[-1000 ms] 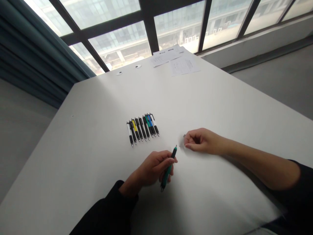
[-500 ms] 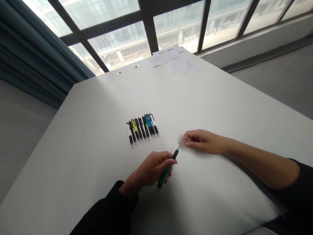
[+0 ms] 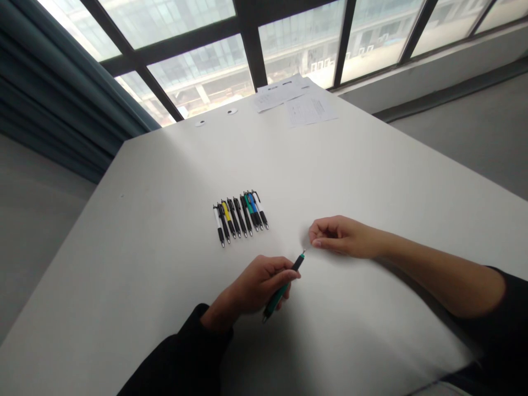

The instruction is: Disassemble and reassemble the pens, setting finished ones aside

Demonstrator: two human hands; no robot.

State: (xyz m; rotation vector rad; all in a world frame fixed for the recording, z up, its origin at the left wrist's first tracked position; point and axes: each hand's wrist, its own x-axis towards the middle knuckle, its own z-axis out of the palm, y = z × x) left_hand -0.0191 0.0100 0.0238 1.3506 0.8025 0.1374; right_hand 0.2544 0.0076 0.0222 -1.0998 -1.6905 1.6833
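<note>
A green pen [image 3: 275, 300] with a black grip is held in my left hand [image 3: 258, 283], between thumb and fingers. It slants up to the right, and a thin bare point [image 3: 304, 251] sticks out of its upper end. Just beyond that point is my right hand [image 3: 340, 236], resting low over the table with thumb and fingers pinched together. Whatever it pinches is too small to make out. Farther off to the left, several pens [image 3: 237, 217] lie side by side in a row, with white, black, yellow, green and blue barrels.
The white table [image 3: 165, 220] stretches to the windows. Printed papers [image 3: 309, 110] lie at its far end, near two small white-and-black pieces [image 3: 232, 112]. A dark blue curtain [image 3: 53, 82] hangs at the left.
The green pen's upper end has shifted slightly to the right, toward my right hand. My right hand has moved up a little; the row of pens stays put.
</note>
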